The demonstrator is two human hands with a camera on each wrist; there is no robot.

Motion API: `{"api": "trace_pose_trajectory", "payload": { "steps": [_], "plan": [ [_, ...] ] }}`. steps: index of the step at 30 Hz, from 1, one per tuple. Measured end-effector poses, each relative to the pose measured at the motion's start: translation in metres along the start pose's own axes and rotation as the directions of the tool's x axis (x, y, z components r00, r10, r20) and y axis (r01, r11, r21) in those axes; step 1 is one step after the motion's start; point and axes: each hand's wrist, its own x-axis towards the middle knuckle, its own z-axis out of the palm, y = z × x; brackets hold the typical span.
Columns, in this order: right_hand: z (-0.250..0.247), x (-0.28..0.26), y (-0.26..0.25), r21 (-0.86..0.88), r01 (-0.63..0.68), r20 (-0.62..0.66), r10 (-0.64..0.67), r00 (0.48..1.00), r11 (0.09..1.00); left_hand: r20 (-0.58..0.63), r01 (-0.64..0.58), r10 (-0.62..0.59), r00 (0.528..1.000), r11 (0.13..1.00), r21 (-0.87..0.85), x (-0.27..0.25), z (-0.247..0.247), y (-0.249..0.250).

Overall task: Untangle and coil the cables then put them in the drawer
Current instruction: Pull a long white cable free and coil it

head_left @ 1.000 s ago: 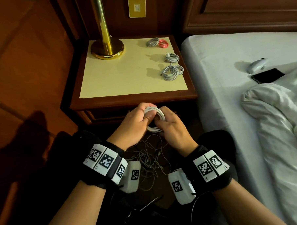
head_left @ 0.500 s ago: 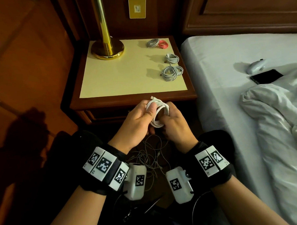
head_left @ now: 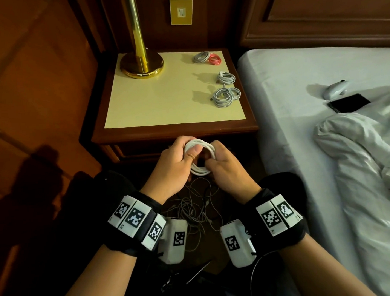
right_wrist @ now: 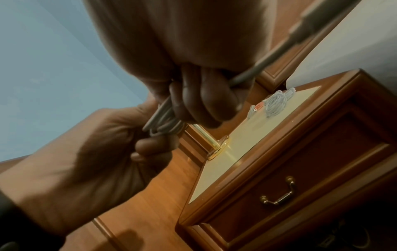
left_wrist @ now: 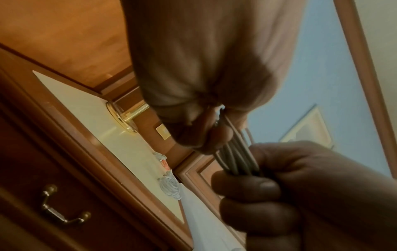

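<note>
Your left hand (head_left: pixel 171 165) and right hand (head_left: pixel 227 166) both close their grip on one white cable coil (head_left: pixel 200 157), held in the air just in front of the front edge of the nightstand (head_left: pixel 175 132), above a loose tangle of thin cables (head_left: pixel 197 207) lying low between your wrists. The left thumb pins the loops; in the right wrist view a free length runs out of your right grip. Judged step: finishing this coil. Keep the thumb pressed on the bundle so that no loop springs free, feed the tail round in even turns, and tuck its end before letting go. Finished coils (head_left: pixel 224 95) lie along the right edge of the nightstand top, toward its back right corner. The drawer (right_wrist: pixel 300 191) below appears closed, its handle (right_wrist: pixel 278 197) untouched, so open it before stowing
</note>
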Motion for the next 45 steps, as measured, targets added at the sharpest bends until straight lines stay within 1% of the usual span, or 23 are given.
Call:
{"api": "trace_pose_trajectory", "payload": {
  "steps": [2,5,8,10,13,15,17,19,20,24,27,30,32,35,36,37,40,42,45],
  "plan": [
    [0.002,0.0,0.003,-0.004,-0.001,0.033,0.001,0.999,1.0,-0.011,-0.003,0.004,1.0,0.999,0.039,0.001,0.002,-0.005],
    [0.0,-0.002,0.007,-0.016,0.027,0.082,-0.026,0.996,0.999,0.009,0.003,-0.003,1.0,0.999,0.04,-0.001,0.002,-0.013],
    [-0.011,-0.002,0.01,0.045,0.034,0.101,-0.038,0.994,0.998,0.009,0.012,-0.012,1.0,0.998,0.055,-0.003,-0.002,-0.019],
    [-0.022,0.0,0.012,0.079,0.088,0.056,-0.093,0.994,0.993,0.014,0.018,-0.019,1.0,0.998,0.063,-0.005,-0.004,-0.021],
    [-0.036,0.004,0.016,0.051,0.217,-0.038,-0.215,0.976,0.975,0.046,0.062,-0.06,0.997,0.998,-0.024,-0.008,-0.006,-0.018],
    [-0.035,0.008,0.023,0.043,0.244,-0.108,-0.238,0.965,0.969,0.079,0.078,-0.071,0.994,0.993,-0.086,-0.01,-0.006,-0.014],
    [-0.026,0.011,0.031,-0.007,0.248,-0.174,-0.246,0.954,0.969,0.081,0.077,-0.067,0.994,0.989,-0.127,-0.009,-0.004,-0.009],
    [-0.016,0.014,0.039,-0.081,0.268,-0.219,-0.28,0.935,0.96,0.039,0.063,-0.059,0.998,0.992,-0.114,-0.008,-0.001,-0.008],
    [-0.011,0.016,0.041,-0.092,0.271,-0.236,-0.285,0.929,0.958,0.01,0.057,-0.057,0.998,0.994,-0.091,-0.007,0.0,-0.008],
    [0.002,0.018,0.042,-0.024,0.286,-0.278,-0.281,0.919,0.958,-0.084,0.056,-0.059,0.995,0.998,-0.039,-0.006,0.006,-0.012],
    [0.014,0.015,0.04,0.143,0.255,-0.262,-0.212,0.941,0.956,-0.15,0.072,-0.068,0.986,0.997,0.022,-0.002,0.011,-0.015],
    [0.017,0.011,0.034,0.346,0.178,-0.173,-0.124,0.977,0.921,-0.212,0.08,-0.065,0.975,0.995,0.062,0.002,0.014,-0.016],
    [0.014,0.008,0.031,0.489,0.112,-0.074,-0.087,0.994,0.865,-0.245,0.075,-0.046,0.968,0.991,0.111,0.004,0.016,-0.017],
    [0.009,0.005,0.03,0.701,-0.002,0.071,-0.067,0.995,0.714,-0.275,0.048,-0.001,0.961,0.985,0.165,0.004,0.019,-0.02],
    [0.008,0.004,0.03,0.731,-0.025,0.087,-0.057,0.995,0.682,-0.276,0.035,0.017,0.961,0.982,0.183,0.004,0.021,-0.021],
    [0.008,0.004,0.029,0.732,-0.035,0.084,-0.039,0.996,0.68,-0.274,0.029,0.027,0.961,0.979,0.2,0.004,0.022,-0.021],
    [0.009,0.004,0.032,0.674,-0.03,-0.006,0.046,0.999,0.738,-0.245,0.028,0.031,0.969,0.973,0.231,0.003,0.027,-0.021],
    [0.008,0.005,0.034,0.658,-0.039,-0.056,0.1,0.993,0.752,-0.212,0.008,0.047,0.976,0.968,0.251,0.004,0.029,-0.023],
    [0.005,0.004,0.036,0.681,-0.088,-0.03,0.148,0.989,0.727,-0.148,-0.04,0.075,0.986,0.974,0.223,0.005,0.029,-0.028]
  ]
}}
